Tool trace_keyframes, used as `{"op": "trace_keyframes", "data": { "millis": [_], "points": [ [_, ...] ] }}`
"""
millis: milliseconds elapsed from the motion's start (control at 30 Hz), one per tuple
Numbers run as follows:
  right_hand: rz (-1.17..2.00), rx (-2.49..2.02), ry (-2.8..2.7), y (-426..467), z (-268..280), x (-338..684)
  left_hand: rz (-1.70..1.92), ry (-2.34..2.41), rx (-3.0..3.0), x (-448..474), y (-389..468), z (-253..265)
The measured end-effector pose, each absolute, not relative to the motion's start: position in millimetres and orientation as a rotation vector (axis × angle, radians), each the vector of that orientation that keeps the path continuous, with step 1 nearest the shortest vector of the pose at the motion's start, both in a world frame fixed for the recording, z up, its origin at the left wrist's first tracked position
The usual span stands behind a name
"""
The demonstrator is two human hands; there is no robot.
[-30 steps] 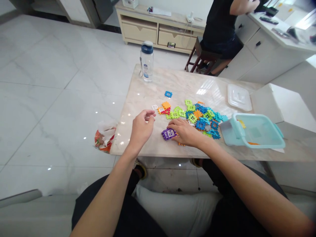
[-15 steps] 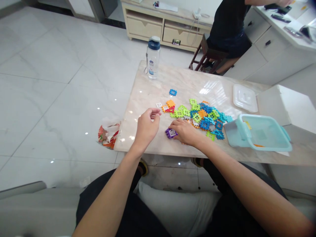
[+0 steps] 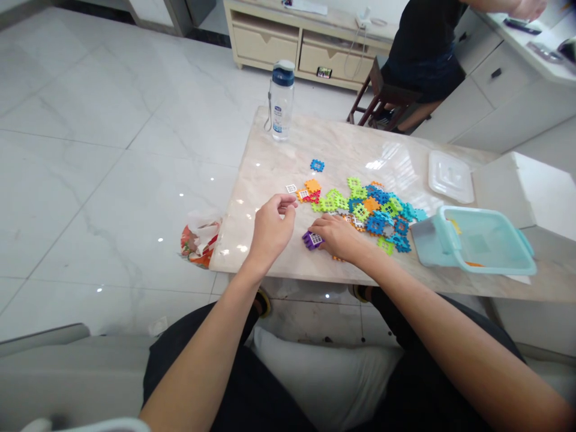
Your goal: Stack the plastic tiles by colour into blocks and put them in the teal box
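My right hand (image 3: 338, 236) rests on the table with its fingers around a purple building block (image 3: 309, 240) that has a white lattice window on its face. My left hand (image 3: 273, 223) hovers to the left of it, fingers loosely curved and apart from the thumb, with nothing visible in it. Just beyond its fingertips lie a loose white window piece (image 3: 291, 188), an orange tile (image 3: 312, 185) and a red tile (image 3: 314, 197). Beyond my right hand spreads a pile of interlocking tiles (image 3: 374, 206) in green, blue, orange and turquoise. One blue tile (image 3: 317, 165) lies alone farther back.
A clear water bottle (image 3: 282, 102) stands at the table's far left corner. On the right are a turquoise tub (image 3: 490, 240) with a few pieces inside, a translucent lid (image 3: 450, 176) and a white box (image 3: 535, 186). A person (image 3: 425, 54) sits on a stool behind the table.
The view has shifted slightly. Both hands keep nearly the same places, the right one still on the purple block.
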State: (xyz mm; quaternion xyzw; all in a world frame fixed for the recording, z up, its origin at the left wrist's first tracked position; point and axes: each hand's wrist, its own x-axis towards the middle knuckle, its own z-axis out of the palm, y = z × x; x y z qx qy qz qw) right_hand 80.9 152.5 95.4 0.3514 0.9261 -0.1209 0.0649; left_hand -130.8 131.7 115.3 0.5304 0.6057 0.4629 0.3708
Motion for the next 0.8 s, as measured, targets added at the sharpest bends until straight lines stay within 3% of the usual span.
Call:
{"op": "trace_keyframes", "data": {
  "millis": [800],
  "points": [
    [-0.465, 1.033, 2.779, 153.2, 93.9, 81.8, 1.199, 1.528, 1.366, -128.0, 129.7, 123.1]
  ]
}}
